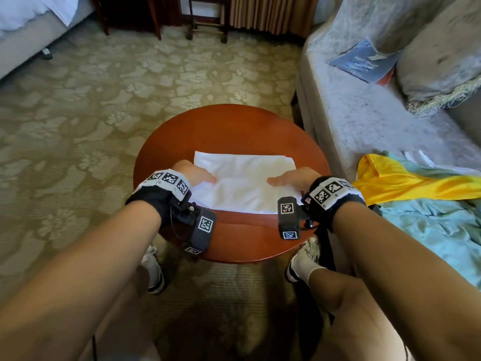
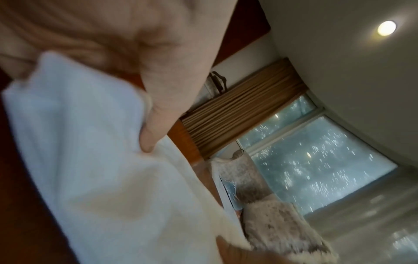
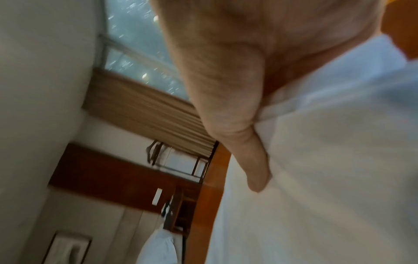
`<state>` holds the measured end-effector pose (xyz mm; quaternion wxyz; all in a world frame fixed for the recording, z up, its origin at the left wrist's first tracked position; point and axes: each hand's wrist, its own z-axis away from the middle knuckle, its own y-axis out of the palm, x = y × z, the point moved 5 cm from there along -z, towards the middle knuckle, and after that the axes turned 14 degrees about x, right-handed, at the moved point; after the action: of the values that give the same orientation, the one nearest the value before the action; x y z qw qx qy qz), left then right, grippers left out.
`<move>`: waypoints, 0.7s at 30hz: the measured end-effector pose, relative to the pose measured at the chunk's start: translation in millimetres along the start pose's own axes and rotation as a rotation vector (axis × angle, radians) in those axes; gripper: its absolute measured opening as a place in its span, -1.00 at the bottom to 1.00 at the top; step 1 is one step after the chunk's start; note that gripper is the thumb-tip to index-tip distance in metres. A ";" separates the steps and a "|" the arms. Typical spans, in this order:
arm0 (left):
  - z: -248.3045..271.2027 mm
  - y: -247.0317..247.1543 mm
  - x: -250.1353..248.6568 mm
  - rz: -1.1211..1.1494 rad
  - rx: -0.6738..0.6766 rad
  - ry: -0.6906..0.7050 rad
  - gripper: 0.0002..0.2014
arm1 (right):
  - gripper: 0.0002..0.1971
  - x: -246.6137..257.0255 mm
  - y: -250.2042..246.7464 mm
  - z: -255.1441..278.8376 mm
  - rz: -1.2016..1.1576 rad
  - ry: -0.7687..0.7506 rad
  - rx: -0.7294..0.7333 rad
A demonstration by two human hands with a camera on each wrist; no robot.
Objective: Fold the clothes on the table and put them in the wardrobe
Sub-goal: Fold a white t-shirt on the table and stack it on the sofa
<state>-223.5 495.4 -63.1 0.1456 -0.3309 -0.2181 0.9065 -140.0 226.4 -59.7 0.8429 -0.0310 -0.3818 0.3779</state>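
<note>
A white folded garment (image 1: 242, 183) lies flat on the round reddish wooden table (image 1: 229, 126). My left hand (image 1: 194, 173) holds its left end and my right hand (image 1: 291, 178) its right end, each with the thumb on top. In the left wrist view the thumb (image 2: 158, 116) presses the white garment (image 2: 101, 169) while the fingers go under its edge. The right wrist view shows the same: the thumb (image 3: 248, 151) lies on the garment (image 3: 328, 178) and the fingers are hidden beneath it. No wardrobe is in view.
A grey sofa (image 1: 364, 113) stands right of the table, with a yellow garment (image 1: 406, 183), a teal garment (image 1: 429, 230) and a blue booklet (image 1: 364, 61) on it. A bed (image 1: 26, 35) is at the far left, wooden furniture legs (image 1: 208, 22) at the back. Patterned carpet surrounds the table.
</note>
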 end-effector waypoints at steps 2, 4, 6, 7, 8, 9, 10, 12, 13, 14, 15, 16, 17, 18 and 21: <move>6.8 9.4 0.1 0.070 0.040 0.045 -0.54 | -0.66 -11.0 2.3 9.7 -0.093 -0.032 0.011; 19.4 21.6 -9.7 0.095 0.049 0.169 -0.58 | -0.51 -25.8 -1.5 15.8 -0.151 -0.093 -0.028; 31.2 36.2 -29.4 0.119 0.082 0.304 -0.61 | -0.37 -42.0 -15.2 28.7 -0.259 -0.167 -0.079; 38.5 44.8 -43.0 0.129 0.099 0.368 -0.66 | -0.41 -49.5 -26.2 39.9 -0.316 -0.208 -0.120; 48.6 54.7 -59.4 0.118 0.109 0.426 -0.74 | -0.52 -57.9 -37.5 55.6 -0.350 -0.233 -0.172; 61.1 66.0 -77.4 0.093 0.110 0.479 -0.80 | -0.63 -68.6 -50.7 71.3 -0.380 -0.248 -0.219; 73.1 79.3 -95.5 0.061 0.111 0.523 -0.81 | -0.70 -81.4 -66.5 88.3 -0.404 -0.263 -0.291; 96.5 114.1 -131.4 0.021 0.155 0.606 -0.73 | -0.70 -113.4 -99.7 124.5 -0.433 -0.280 -0.448; 107.0 134.3 -148.5 -0.001 0.188 0.653 -0.71 | -0.62 -134.3 -115.8 141.5 -0.452 -0.279 -0.528; 117.6 156.7 -165.5 -0.022 0.231 0.701 -0.70 | -0.49 -156.1 -132.0 161.2 -0.476 -0.278 -0.599; 127.2 181.8 -181.2 -0.043 0.272 0.746 -0.71 | -0.38 -180.1 -149.0 179.6 -0.505 -0.275 -0.675; 138.6 208.0 -195.6 -0.059 0.321 0.787 -0.72 | -0.37 -204.4 -164.2 200.4 -0.521 -0.256 -0.742; 152.5 233.5 -209.4 -0.071 0.365 0.826 -0.75 | -0.43 -226.4 -177.5 221.4 -0.529 -0.226 -0.809; 167.0 258.2 -222.5 -0.092 0.409 0.867 -0.78 | -0.47 -248.4 -189.5 241.2 -0.544 -0.203 -0.858; 199.9 332.8 -257.2 -0.164 0.538 0.947 -0.61 | -0.43 -307.8 -212.9 304.5 -0.615 -0.169 -0.993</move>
<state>-206.0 43.6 48.4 0.3772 -0.6359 0.0854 0.6679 -342.6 -200.6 37.1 0.7651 -0.2797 -0.5702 -0.1066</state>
